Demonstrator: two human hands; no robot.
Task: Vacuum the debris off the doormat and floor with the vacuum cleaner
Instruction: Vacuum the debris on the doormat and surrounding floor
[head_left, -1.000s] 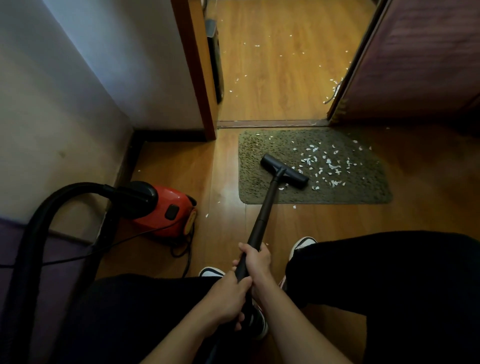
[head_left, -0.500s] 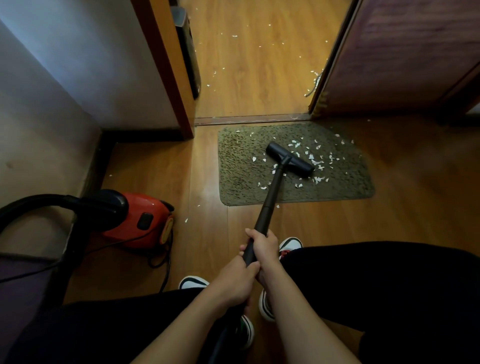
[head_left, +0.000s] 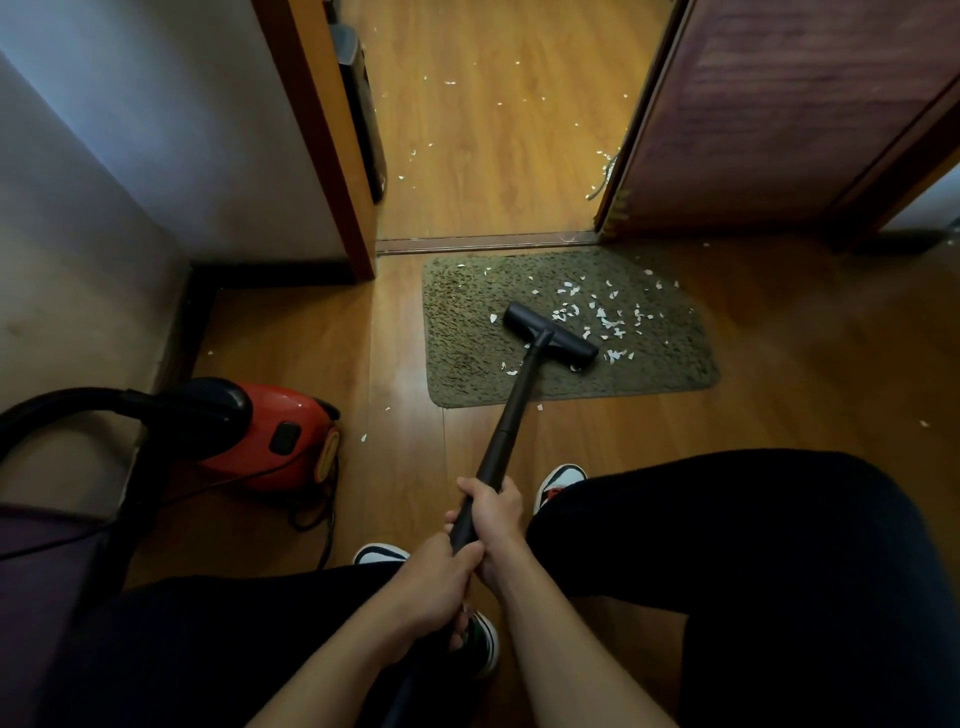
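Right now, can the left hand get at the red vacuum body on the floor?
Probably yes, if the left hand lets go of the wand it grips. The red vacuum body sits to that side, with only bare floor and a loose cord between.

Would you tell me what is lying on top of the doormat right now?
White debris scraps and the vacuum head lie on the doormat; anything beneath the head is covered.

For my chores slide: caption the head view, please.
Left hand and right hand grip the wand, nozzle on the doormat among white scraps.
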